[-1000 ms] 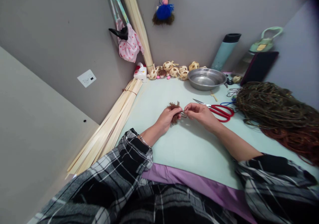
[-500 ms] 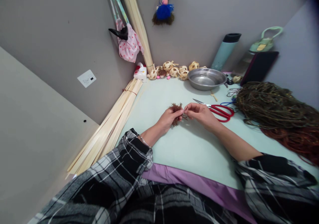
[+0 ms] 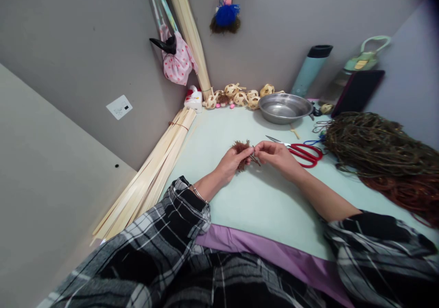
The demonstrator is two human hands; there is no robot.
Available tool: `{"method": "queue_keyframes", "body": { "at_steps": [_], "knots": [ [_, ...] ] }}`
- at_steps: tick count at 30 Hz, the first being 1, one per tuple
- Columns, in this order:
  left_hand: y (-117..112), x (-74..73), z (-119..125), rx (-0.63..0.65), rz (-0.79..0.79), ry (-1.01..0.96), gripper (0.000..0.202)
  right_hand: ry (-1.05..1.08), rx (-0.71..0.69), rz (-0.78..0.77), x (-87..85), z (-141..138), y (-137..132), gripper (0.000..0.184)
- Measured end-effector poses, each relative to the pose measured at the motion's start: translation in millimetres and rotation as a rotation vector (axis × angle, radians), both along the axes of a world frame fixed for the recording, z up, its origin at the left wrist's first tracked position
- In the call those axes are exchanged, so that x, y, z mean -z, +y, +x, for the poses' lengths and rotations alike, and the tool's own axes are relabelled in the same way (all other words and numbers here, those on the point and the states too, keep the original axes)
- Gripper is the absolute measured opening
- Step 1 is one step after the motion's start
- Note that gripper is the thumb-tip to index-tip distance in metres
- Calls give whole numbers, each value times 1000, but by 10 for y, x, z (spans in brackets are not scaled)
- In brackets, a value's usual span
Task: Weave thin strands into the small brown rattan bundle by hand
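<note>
My left hand (image 3: 235, 161) is closed round a small tuft of frayed brown yarn (image 3: 241, 147), which sticks out above and below the fingers. Close beside it, my right hand (image 3: 273, 156) pinches at brown strands (image 3: 254, 157) that come out of the tuft on the right. The two hands' fingertips nearly touch. Both are held over the pale green tabletop (image 3: 247, 203). Just past my right hand lie scissors with red handles (image 3: 306, 155), their blades pointing left.
Bundled pale strips (image 3: 154, 161) lie at the left. Behind stand woven balls (image 3: 240, 98), a metal bowl (image 3: 284, 109), a teal tumbler (image 3: 310, 72) and a dark phone (image 3: 358, 93). Dark green yarn (image 3: 377, 143) and rust-red yarn (image 3: 404, 196) are heaped at the right.
The brown tuft has turned slightly in my left hand, and more strand ends now show at its right. My right hand has barely shifted.
</note>
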State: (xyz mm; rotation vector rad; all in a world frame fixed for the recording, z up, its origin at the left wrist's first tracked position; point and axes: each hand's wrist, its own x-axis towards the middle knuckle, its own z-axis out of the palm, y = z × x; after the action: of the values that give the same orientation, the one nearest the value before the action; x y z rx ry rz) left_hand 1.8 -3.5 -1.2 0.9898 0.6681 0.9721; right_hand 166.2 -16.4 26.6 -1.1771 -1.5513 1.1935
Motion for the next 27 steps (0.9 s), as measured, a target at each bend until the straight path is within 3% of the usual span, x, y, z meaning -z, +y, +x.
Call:
{"method": "queue_keyframes", "body": {
  "at_steps": [16, 27],
  "knots": [
    [16, -35, -8, -13, -76, -148, 24, 27, -25, -11, 3, -10, -11, 21],
    [30, -24, -16, -46, -69, -119, 24, 32, -18, 36, 51, 29, 26, 21]
  ]
}}
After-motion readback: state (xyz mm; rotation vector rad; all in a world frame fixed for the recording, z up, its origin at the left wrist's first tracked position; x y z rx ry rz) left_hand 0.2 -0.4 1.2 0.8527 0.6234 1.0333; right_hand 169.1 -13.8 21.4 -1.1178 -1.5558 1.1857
